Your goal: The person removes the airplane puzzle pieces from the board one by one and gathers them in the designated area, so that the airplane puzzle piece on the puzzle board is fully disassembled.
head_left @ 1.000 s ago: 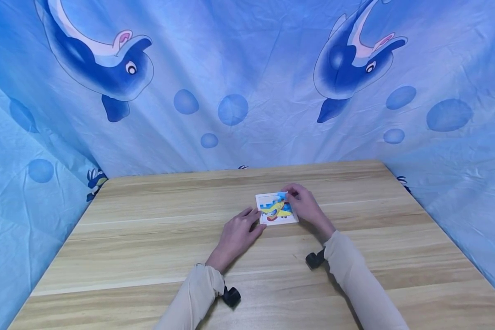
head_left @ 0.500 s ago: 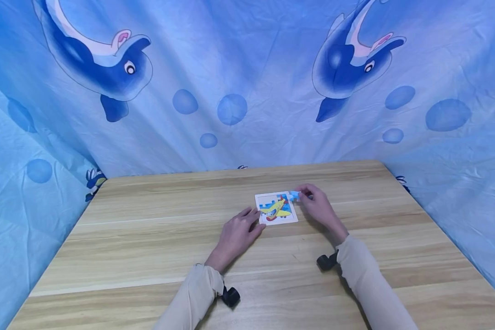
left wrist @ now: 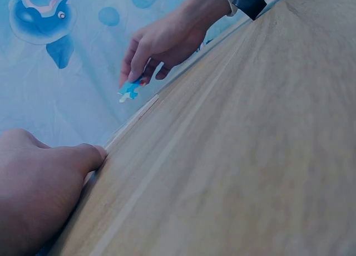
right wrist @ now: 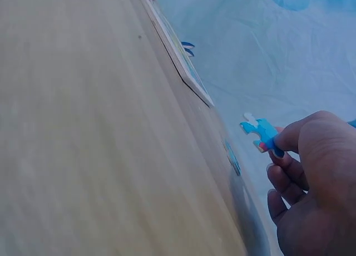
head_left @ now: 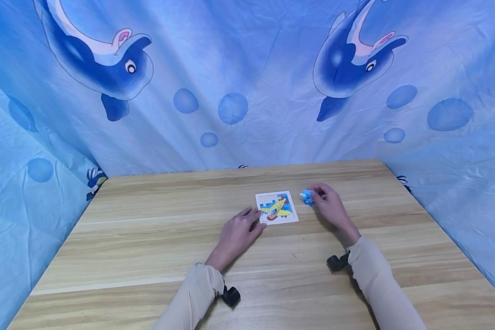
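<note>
A jigsaw puzzle board point(head_left: 294, 217) with a white border lies on the table, showing a yellow and red airplane on blue. Part of its upper left is bare of picture. My left hand point(head_left: 240, 233) rests at the board's left edge, fingertips and thumb touching it, fingers fairly straight. To the right of the board, my right hand point(head_left: 329, 206) pinches a blue puzzle piece point(right wrist: 262, 134) between thumb and fingers, held above the table. Under it, another blue puzzle piece point(right wrist: 232, 158) lies on the tabletop. The left wrist view shows the held piece point(left wrist: 129, 91) tilted.
The wooden table point(head_left: 156, 256) reaches back to a blue curtain point(head_left: 247, 133) printed with dolphins and bubbles. Dark wrist cameras, one the left camera point(head_left: 231, 297) and one the right camera point(head_left: 336, 263), hang beneath the beige sleeves.
My right hand has moved right, carrying the blue puzzle piece from the board's upper right corner to beside the board. The left hand has stayed at the board's edge.
</note>
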`<state>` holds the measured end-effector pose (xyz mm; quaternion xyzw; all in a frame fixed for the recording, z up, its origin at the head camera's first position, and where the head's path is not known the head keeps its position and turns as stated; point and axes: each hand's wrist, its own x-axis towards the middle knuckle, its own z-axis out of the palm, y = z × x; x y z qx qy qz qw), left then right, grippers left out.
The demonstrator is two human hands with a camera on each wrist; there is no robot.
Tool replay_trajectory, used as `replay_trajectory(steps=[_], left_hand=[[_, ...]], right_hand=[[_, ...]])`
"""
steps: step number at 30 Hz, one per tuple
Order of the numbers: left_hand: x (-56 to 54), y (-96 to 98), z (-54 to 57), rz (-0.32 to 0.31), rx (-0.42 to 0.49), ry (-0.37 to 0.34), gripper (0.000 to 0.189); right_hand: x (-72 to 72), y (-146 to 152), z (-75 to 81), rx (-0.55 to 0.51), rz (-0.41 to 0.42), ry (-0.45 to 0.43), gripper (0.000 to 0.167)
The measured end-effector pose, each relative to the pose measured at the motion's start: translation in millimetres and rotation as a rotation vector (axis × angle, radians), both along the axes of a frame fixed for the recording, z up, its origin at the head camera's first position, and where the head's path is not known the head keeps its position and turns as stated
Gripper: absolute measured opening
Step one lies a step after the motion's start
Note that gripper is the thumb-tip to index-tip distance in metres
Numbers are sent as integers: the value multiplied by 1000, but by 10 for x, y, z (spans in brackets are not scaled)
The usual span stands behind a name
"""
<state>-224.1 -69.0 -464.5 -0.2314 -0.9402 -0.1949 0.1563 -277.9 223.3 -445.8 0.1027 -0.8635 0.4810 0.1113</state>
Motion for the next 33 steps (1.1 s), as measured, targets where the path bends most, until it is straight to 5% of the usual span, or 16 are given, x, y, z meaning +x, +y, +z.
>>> replay_trajectory(steps=[22,33], left_hand=[[-1,-8,10,5,7,-7,45],[-5,-23,11,-4,3,-1,45]], right_hand=[[-7,409,-100,109,-63,130,18],[-8,446,-105,293,-142,142,17]])
